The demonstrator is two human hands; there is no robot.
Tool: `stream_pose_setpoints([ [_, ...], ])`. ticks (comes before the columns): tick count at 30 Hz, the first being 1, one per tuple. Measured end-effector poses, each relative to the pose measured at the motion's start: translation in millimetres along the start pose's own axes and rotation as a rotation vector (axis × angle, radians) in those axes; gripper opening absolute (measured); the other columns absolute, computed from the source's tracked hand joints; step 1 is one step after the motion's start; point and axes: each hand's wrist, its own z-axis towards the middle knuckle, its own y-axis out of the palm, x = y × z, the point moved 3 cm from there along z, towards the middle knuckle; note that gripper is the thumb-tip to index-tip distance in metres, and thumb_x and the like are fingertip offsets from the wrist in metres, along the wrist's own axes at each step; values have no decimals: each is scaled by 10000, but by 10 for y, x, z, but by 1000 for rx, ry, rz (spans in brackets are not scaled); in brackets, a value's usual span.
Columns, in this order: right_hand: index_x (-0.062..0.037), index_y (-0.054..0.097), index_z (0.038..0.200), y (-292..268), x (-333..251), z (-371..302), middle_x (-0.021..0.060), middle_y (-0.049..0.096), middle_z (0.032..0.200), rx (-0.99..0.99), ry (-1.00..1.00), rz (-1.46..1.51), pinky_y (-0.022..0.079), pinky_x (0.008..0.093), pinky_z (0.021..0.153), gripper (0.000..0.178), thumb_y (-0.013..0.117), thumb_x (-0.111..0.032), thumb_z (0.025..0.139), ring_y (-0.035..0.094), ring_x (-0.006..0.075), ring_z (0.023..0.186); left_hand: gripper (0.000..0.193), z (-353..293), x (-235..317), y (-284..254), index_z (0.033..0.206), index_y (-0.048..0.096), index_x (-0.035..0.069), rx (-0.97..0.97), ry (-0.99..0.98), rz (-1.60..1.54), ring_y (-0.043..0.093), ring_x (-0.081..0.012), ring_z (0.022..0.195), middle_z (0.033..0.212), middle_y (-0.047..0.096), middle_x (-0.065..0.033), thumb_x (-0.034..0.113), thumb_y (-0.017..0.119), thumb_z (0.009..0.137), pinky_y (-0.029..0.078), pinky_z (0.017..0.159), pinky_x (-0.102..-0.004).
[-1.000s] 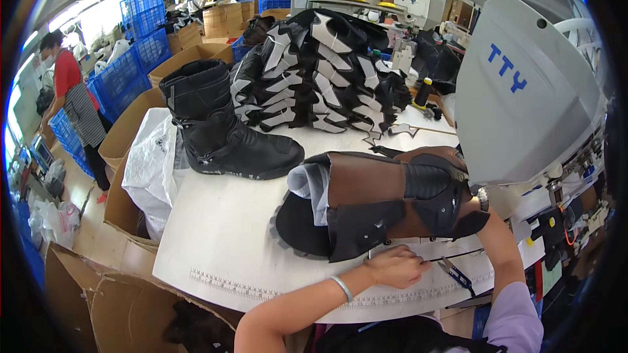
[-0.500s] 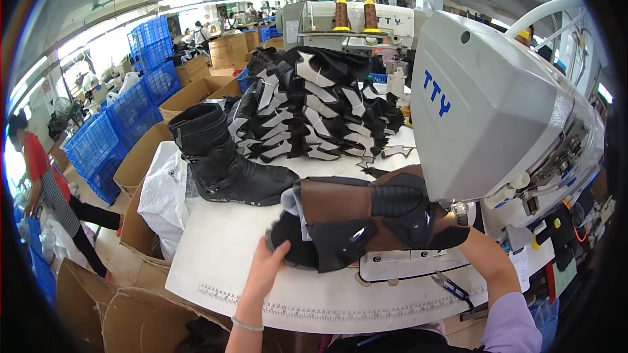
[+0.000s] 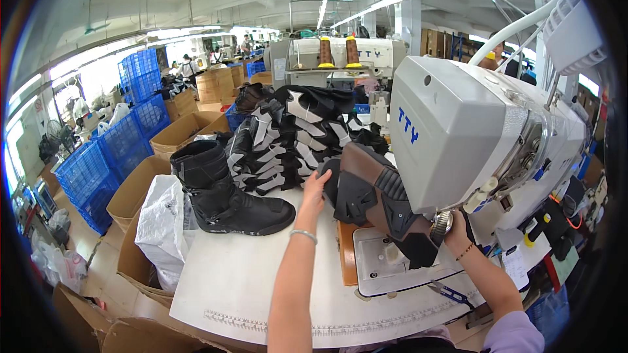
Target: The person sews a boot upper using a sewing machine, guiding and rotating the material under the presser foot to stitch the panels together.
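A brown and black leather boot upper (image 3: 369, 186) lies slanted under the head of a white sewing machine (image 3: 451, 131). My left hand (image 3: 315, 195) grips the black edge at its far left end, arm stretched forward. Close to the ridged metal wheel (image 3: 441, 225), my right hand (image 3: 460, 234) is at the upper's right end; its fingers are mostly hidden. A finished black boot (image 3: 229, 196) stands upright on the white table (image 3: 242, 271), left of my left hand. Behind the upper rises a heap of black and grey cut pieces (image 3: 281, 140).
Thread snips (image 3: 451, 292) lie near the right front, by a ruler strip (image 3: 327, 328) along the table's edge. Cardboard boxes (image 3: 140, 189) and a white sack (image 3: 163, 222) crowd the left side. Two brown thread cones (image 3: 326, 52) stand behind the heap; blue crates (image 3: 88, 173) are stacked beyond.
The boot upper has swung so its left end points farther away, and my left hand has moved forward with it. My right hand now shows beside the wheel. The view has tilted up.
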Motion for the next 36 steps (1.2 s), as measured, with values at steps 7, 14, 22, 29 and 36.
stream_pose_setpoints([
  [7,-31,536,1121,-78,-153,-253,92,568,1124,72,88,-12,407,385,951,367,467,-312,897,516,231,1088,367,334,-296,250,1181,503,32,-10,29,-11,594,-182,877,995,605,-70,89,594,830,492,760,-310],
  [14,-43,574,949,396,-219,-344,111,594,884,238,-71,-79,510,359,715,263,487,23,710,597,244,847,399,266,-393,16,1275,456,60,20,-65,-57,511,-256,1096,1232,517,-100,179,524,900,435,919,-406],
  [22,-34,562,919,6,11,-18,97,568,839,188,-32,-54,501,340,682,217,547,18,708,585,231,812,430,387,-440,-241,1237,467,27,-13,41,-56,550,-254,1031,1166,551,-116,144,554,832,446,893,-376],
  [29,-81,549,994,203,13,219,62,593,885,142,31,-145,490,302,686,212,517,-31,790,595,176,786,447,-74,-169,-238,1265,445,61,-70,293,-108,522,-260,1078,1223,506,-119,212,556,859,434,915,-403],
  [36,-43,578,917,311,178,563,94,582,828,21,47,-282,497,326,653,184,561,-23,735,583,192,741,421,-1018,311,37,1177,524,-4,114,240,61,557,-291,1025,1156,556,-168,145,554,784,450,882,-397],
])
